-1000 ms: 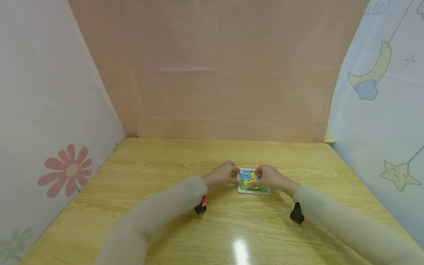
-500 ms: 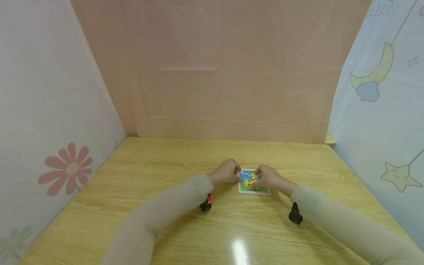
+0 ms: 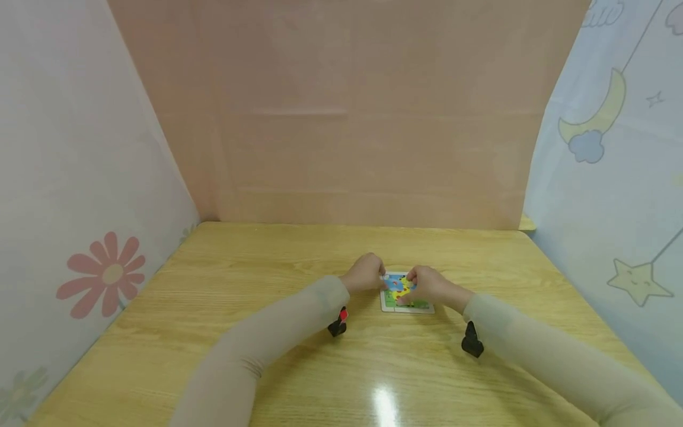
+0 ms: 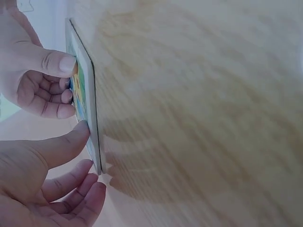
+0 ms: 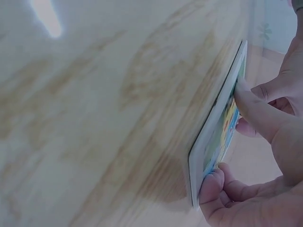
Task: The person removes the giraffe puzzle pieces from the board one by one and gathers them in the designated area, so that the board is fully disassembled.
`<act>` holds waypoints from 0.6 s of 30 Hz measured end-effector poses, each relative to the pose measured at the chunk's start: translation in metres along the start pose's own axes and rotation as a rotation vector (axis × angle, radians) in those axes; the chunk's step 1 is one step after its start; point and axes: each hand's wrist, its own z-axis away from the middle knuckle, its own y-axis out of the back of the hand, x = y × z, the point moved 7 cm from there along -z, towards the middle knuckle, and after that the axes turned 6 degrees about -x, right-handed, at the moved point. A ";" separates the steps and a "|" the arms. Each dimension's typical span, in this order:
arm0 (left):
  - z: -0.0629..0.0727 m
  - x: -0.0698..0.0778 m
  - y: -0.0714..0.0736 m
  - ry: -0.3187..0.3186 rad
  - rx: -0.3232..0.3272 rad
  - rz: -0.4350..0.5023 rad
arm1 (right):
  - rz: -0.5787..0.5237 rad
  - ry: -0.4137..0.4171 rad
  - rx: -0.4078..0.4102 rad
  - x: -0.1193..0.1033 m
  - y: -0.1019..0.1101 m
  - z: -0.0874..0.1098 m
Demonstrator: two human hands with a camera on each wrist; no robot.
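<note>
A small framed giraffe puzzle [image 3: 396,296], with a white rim and a blue and green picture, lies flat on the table. My left hand [image 3: 364,273] holds its left side. The left wrist view shows the left thumb [image 4: 75,135] on the board and the index tip at its edge. My right hand [image 3: 429,286] covers the puzzle's right part, thumb low on the picture, curled index finger toward the far side. In the right wrist view, the right thumb [image 5: 248,99] presses the face and the bent fingers [image 5: 213,184] touch near a corner.
The wood-grain table [image 3: 299,249] meets a plain tan backdrop [image 3: 341,118] at its far edge. Pale printed cloths hang at both sides, a flower cloth [image 3: 114,273] on the left and a moon-and-star cloth [image 3: 587,196] on the right. Black wrist mounts [image 3: 337,326] sit under the sleeves.
My left hand has shifted slightly right and away along the puzzle's left side, its fingers drawing closer together. The right hand stays on the picture, and the puzzle stays in place.
</note>
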 end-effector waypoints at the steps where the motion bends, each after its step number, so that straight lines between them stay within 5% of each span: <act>1: 0.000 0.000 0.001 0.011 -0.004 0.003 | 0.000 -0.006 -0.001 -0.001 0.000 0.000; 18: -0.001 -0.004 0.004 0.064 -0.010 0.134 | -0.059 -0.002 -0.042 -0.007 -0.001 -0.002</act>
